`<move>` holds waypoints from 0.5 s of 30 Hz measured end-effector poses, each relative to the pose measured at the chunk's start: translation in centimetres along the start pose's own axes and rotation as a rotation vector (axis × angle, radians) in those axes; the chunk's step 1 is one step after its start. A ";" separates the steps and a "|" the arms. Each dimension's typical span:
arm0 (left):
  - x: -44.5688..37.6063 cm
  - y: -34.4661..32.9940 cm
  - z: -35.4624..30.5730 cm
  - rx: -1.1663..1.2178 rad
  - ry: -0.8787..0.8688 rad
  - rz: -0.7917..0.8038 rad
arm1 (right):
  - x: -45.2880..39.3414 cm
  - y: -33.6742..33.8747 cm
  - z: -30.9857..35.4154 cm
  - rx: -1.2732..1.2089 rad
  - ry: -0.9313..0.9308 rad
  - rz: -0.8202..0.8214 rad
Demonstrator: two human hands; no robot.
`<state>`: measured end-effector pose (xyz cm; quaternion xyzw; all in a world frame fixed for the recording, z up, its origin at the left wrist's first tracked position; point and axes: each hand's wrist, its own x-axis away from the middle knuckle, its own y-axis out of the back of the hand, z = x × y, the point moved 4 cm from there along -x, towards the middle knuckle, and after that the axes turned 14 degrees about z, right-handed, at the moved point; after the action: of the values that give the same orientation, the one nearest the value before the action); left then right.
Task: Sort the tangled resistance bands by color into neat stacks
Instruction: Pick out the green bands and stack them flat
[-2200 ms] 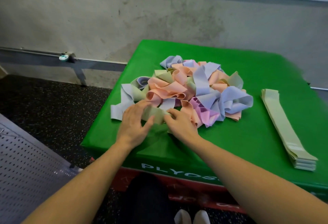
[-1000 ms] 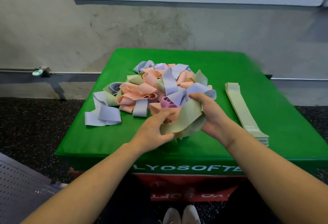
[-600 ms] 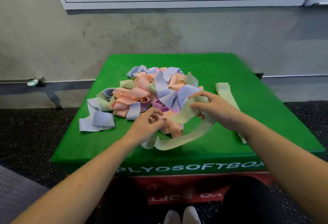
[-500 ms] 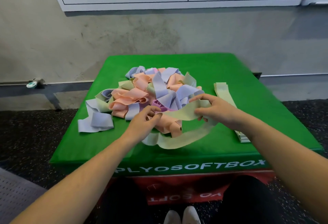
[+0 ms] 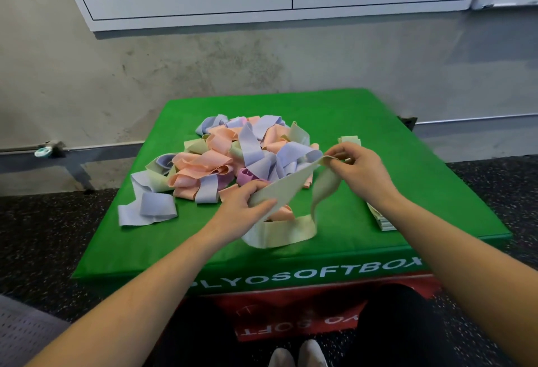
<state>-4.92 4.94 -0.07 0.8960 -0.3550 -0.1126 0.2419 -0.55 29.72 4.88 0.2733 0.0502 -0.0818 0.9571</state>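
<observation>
Head view, the only one. Green soft box serves as the counter, set against a grey wall.

Left hand, at about 6 o'clock from the tangled pile, pinches one end of a pale green band; fingers curled over it, thumb beneath. Right hand, at 3 o'clock from the pile, pinches the other end between thumb and fingertips. So each grip is narrow and holding the same band.

The band spans between the hands; its slack loop hangs down and rests on the counter near the front edge. Held apart like this, probably to pull it free of the heap and flatten it before stacking.

Green stack lies along the right side, at 3 to 4 o'clock from the pile, mostly hidden by the right forearm; its far end shows above the right hand. Likely the destination for this band.

Counts: one sorted stack, one band in hand. Pile holds lilac, peach, pale green and at least one pink-purple band; too knotted to count each. One lilac band trails out at 8 o'clock.

Judgement: sorting is early; only green started.
</observation>
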 end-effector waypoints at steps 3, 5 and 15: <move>-0.1 -0.2 -0.2 0.174 0.042 -0.056 | 0.1 0.2 0.5 -0.158 -0.015 0.016; -0.2 -0.3 -0.3 0.270 0.068 -0.069 | 0.1 0.5 0.6 -0.189 -0.037 0.009; -0.5 -1.6 -1.9 0.194 0.036 -0.024 | 1.3 0.2 1.8 -0.406 -0.009 0.186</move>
<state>-3.68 6.97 0.81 0.9213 -0.3488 -0.0643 0.1591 0.82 28.75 6.35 0.0781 0.0359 0.0176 0.9961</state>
